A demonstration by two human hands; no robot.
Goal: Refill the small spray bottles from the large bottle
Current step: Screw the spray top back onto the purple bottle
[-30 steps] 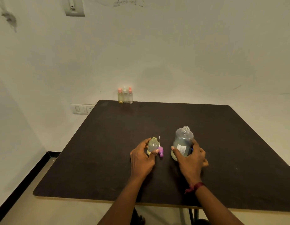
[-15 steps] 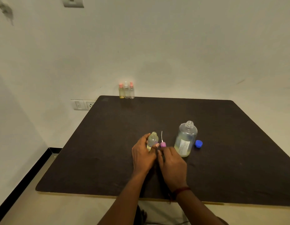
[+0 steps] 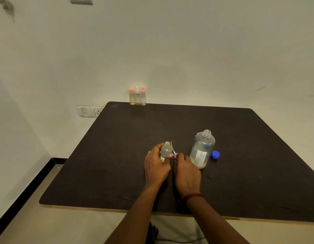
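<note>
Curled round the small spray bottle (image 3: 166, 150), the left hand (image 3: 156, 169) holds it upright on the dark table (image 3: 117, 155), neck open, just below the centre of the frame. Right hand (image 3: 187, 171) sits close alongside, fingertips pinching the purple spray cap (image 3: 175, 155), and its thin white dip tube (image 3: 172, 147) points up beside the bottle's neck. Right of the hands stands the large bottle (image 3: 203, 150), uncapped, pale liquid inside, with its blue cap (image 3: 215, 154) lying on the table just beside it. Up at the table's far edge, against the wall, three capped spray bottles (image 3: 137, 96) stand touching in a row.
</note>
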